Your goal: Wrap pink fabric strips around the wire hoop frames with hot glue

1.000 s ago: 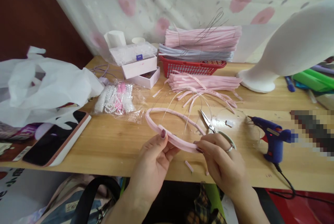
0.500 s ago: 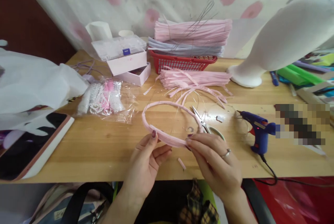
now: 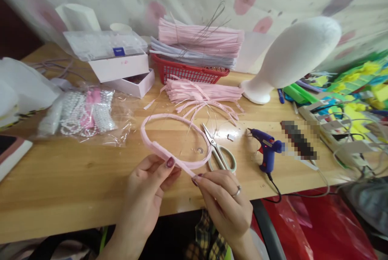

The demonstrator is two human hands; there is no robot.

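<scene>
A pink fabric-wrapped hoop [image 3: 162, 152] is held above the wooden table near its front edge. My left hand [image 3: 145, 191] pinches the hoop's near side between thumb and fingers, where pink layers overlap. With thumb and fingertips, my right hand [image 3: 226, 201] grips the loose end of a pink strip [image 3: 186, 168] that slants away from the hoop. Just beyond my right hand lie open-bladed scissors [image 3: 222, 156] with pale handles, close to the hoop's right side. A blue glue gun [image 3: 266, 149] stands to the right, a small red light showing on it.
Pink strips [image 3: 206, 91] lie bundled before a red basket [image 3: 190, 70] piled with more strips. At left are bagged pearl beads [image 3: 87, 110] and white boxes [image 3: 121, 68]. A white mannequin head [image 3: 291, 56] stands behind the glue gun. A power strip [image 3: 336, 139] with cables lies at right.
The view has swung rightward. My right hand has drawn the strip's end down and away from the hoop, where it earlier lay along it. My left hand keeps its pinch.
</scene>
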